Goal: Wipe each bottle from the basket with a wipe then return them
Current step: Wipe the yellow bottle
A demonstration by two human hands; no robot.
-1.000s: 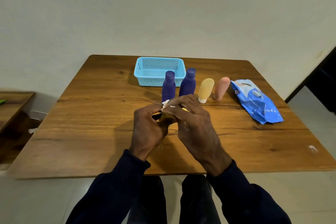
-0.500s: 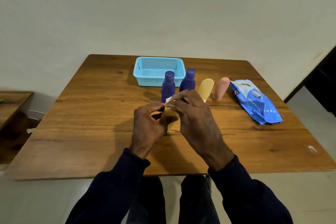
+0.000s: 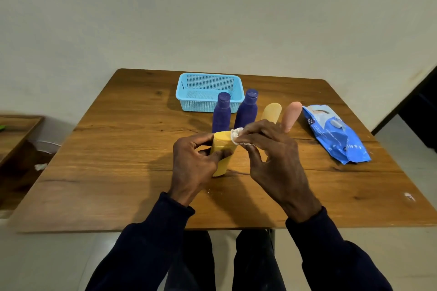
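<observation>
The left hand [image 3: 192, 165] has its grip closed around a smooth yellow plastic bottle [image 3: 222, 151], thumb across the near side and fingers behind; the bottle stands tilted, base touching the wooden surface [image 3: 118, 160]. The right hand [image 3: 274, 156] pinches a crumpled white wipe [image 3: 236, 135] against the bottle's top right edge, its lower fingers spread loose. Beyond them stand two dark purple bottles [image 3: 221, 113], a pale yellow tube [image 3: 272, 112] and a pink tube [image 3: 291, 116]. Farther back sits a light blue mesh basket [image 3: 189, 94]; at right lies a blue wipes packet [image 3: 335, 134].
</observation>
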